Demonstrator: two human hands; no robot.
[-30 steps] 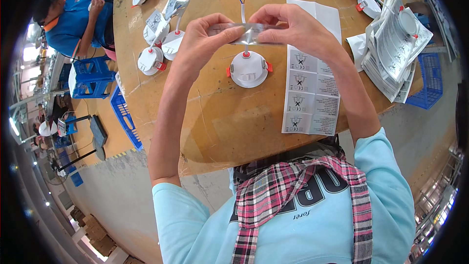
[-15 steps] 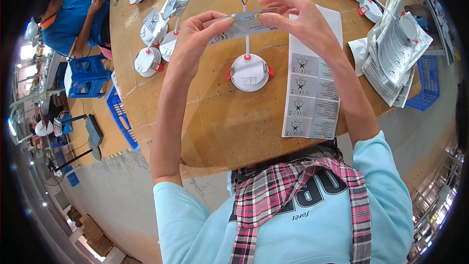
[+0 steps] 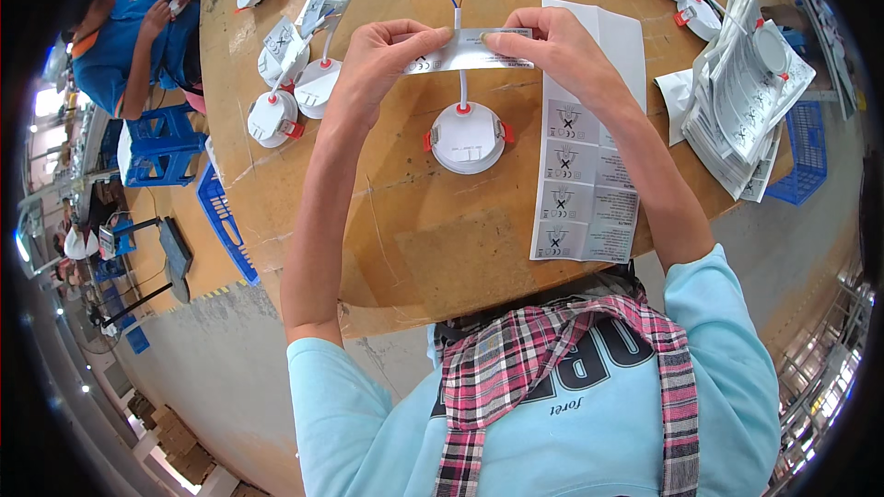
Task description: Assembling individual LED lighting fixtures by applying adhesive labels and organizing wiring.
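A silvery printed label strip (image 3: 471, 57) is stretched between my two hands, across the white cable of a round white downlight (image 3: 467, 140). My left hand (image 3: 382, 60) pinches its left part between thumb and fingers. On the other end, my right hand (image 3: 564, 48) grips it the same way. The downlight lies on the wooden table with red clips at both sides, and its cable points away from me to bare coloured wire ends. Whether the strip touches the cable cannot be told.
A sheet of printed labels (image 3: 589, 166) lies right of the downlight. Farther right is a stack of label sheets (image 3: 737, 101) near a blue basket (image 3: 799, 152). Several downlights with labels (image 3: 273, 120) lie at left. A person in blue (image 3: 138, 28) works beyond the table's left edge.
My right fingers have come down and closed on the strip's right end. The strip now lies more level, tilted flatter above the cable. The person at left has raised their hands.
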